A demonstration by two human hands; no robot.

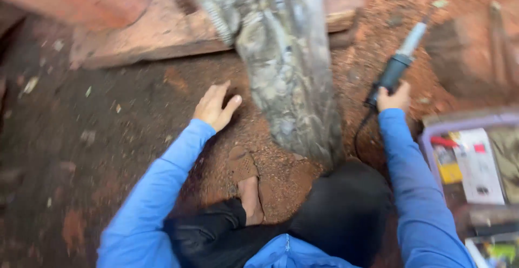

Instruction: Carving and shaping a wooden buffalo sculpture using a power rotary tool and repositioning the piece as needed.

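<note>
My left hand, fingers spread, rests flat on reddish sawdust-covered ground just left of a large grey weathered log. It holds nothing. My right hand grips a dark blue power tool with a silver nose, held to the right of the log; its black cord hangs down. Both arms wear blue sleeves. My foot in a sandal is tucked under me beside the log's near end.
Reddish wooden planks lie at the back left under the log. A purple-rimmed tray with packets and papers sits at the right. Sawdust covers the dark ground. The picture is blurred by motion.
</note>
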